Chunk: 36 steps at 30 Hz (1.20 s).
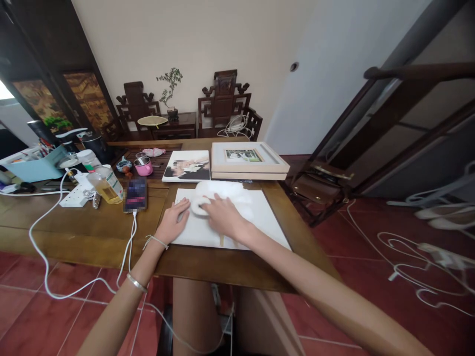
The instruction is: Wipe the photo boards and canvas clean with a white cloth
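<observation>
Pressing the right hand (224,216), partly bent, onto a fluffy white pad (233,189) at twelve o'clock on the white board (265,225); cannot tell whether gripping it. Resting the left hand (174,221) flat, unfolded, at nine o'clock. Cannot read the blurred label (114,182) on the bottle (99,187) at ten o'clock.

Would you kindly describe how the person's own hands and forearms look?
The left hand and right hand are gloveless, with no sleeves showing. The left arm wears a thin, pale bracelet and, farther up, a wider, silvery bangle.
</observation>
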Each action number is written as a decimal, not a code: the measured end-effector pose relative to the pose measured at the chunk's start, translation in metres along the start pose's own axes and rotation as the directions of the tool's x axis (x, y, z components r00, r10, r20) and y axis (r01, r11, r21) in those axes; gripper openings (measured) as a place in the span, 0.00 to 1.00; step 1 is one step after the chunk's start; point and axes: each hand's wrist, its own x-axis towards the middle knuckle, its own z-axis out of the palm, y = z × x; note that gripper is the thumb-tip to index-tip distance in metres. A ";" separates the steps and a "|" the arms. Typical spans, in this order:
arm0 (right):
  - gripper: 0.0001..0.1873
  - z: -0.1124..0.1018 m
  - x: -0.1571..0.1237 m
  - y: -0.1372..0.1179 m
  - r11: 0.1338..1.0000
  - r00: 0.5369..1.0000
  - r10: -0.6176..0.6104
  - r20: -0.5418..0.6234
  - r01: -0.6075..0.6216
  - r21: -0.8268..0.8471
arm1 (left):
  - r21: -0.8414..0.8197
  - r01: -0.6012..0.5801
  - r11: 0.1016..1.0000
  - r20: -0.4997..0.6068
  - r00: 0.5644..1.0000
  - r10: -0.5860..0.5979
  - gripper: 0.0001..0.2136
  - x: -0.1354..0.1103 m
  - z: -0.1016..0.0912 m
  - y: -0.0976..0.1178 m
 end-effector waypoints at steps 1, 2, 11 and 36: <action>0.23 -0.001 0.013 -0.002 1.000 1.000 0.003 -0.017 -0.003 0.004 | 0.007 -0.014 1.000 0.002 1.000 0.014 0.16 0.000 -0.001 0.001; 0.22 -0.003 0.025 -0.004 1.000 1.000 -0.011 -0.024 0.011 0.009 | 0.014 -0.026 1.000 0.000 1.000 0.026 0.16 0.000 -0.002 0.001; 0.15 -0.010 0.065 0.005 0.978 0.979 -0.205 0.011 0.205 0.045 | 0.017 -0.033 0.999 -0.015 0.999 0.034 0.15 0.000 -0.003 -0.001; 0.24 0.028 -0.037 0.100 0.982 0.986 -0.020 -0.167 -0.012 -0.187 | 0.017 -0.016 1.000 -0.009 1.000 0.016 0.16 -0.001 -0.003 -0.001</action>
